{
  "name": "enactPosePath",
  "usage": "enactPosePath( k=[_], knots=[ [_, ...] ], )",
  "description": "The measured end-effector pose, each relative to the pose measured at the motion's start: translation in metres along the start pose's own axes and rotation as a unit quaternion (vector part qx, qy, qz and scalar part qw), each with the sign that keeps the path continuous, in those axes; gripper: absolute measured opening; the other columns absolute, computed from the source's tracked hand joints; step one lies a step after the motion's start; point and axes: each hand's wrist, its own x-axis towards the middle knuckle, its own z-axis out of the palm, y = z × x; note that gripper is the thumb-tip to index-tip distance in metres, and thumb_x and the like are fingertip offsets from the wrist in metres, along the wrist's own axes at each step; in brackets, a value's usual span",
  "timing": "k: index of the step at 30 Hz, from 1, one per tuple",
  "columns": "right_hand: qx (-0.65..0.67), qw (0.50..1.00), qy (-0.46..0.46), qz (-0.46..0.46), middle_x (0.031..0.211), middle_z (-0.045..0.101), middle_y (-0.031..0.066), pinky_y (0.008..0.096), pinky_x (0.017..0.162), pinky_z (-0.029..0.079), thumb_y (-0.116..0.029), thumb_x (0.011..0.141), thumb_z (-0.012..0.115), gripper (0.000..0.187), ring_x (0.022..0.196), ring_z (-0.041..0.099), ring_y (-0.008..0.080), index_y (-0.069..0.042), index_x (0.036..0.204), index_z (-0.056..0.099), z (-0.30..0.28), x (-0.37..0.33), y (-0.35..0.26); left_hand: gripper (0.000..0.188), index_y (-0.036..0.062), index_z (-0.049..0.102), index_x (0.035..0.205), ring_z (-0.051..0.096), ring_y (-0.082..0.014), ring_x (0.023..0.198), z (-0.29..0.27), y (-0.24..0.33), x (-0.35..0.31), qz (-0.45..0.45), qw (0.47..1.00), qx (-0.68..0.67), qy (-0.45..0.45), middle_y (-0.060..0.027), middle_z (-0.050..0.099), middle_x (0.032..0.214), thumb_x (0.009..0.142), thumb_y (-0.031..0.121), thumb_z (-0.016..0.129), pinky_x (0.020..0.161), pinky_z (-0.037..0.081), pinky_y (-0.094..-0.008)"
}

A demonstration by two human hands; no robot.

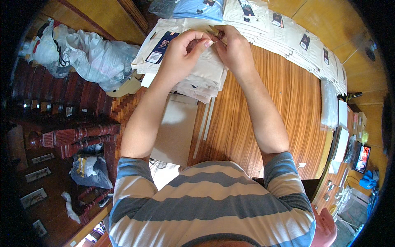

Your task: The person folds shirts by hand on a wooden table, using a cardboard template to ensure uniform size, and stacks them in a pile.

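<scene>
Both hands meet above a stack of folded cream garments (210, 76) at the far side of the table. My left hand (183, 53) is closed in a pinch, with a thin pale bit showing at its fingertips. My right hand (235, 51) is curled closed beside it, and a small dark, pointed thing (212, 30) shows by its fingers; its kind is too small to tell. A dark blue hang tag (163, 47) with a white label lies on the top garment, just left of my left hand.
A row of folded cream garments (284, 39) with dark tags curves along the table's far and right edges. A blue folded garment (197, 9) lies at the back. The wood-grain table (271, 78) spreads before me. Filled plastic bags (96, 55) stand left; clear plastic packaging (328, 105) lies right.
</scene>
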Motion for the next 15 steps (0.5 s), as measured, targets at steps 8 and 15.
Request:
enactPosePath(
  k=[8,15],
  knots=[
    [-0.021,1.0,0.007,-0.008,0.107,0.073,0.0193,0.0488,0.079,0.06,-0.025,0.095,0.075,0.032,0.094,0.074,0.0395,-0.003,0.116,0.066,-0.003,-0.014,0.0,0.013,0.0027,0.07,0.11,0.05,-0.002,0.071,0.002,-0.001,-0.008,0.016,1.0,0.016,0.016,0.0061,0.06,0.083,0.103,0.014,0.07,0.063,0.042,-0.02],
    [-0.015,1.0,-0.011,0.017,0.103,0.075,0.018,0.0483,0.079,0.06,-0.027,0.095,0.075,0.03,0.094,0.074,0.0395,-0.004,0.113,0.07,-0.009,-0.018,0.0,0.012,0.0014,0.07,0.108,0.056,-0.0051,0.077,0.001,0.001,-0.013,-0.009,1.0,-0.004,0.025,0.0011,0.066,0.091,0.102,0.012,0.07,0.067,0.046,-0.0221]
  ],
)
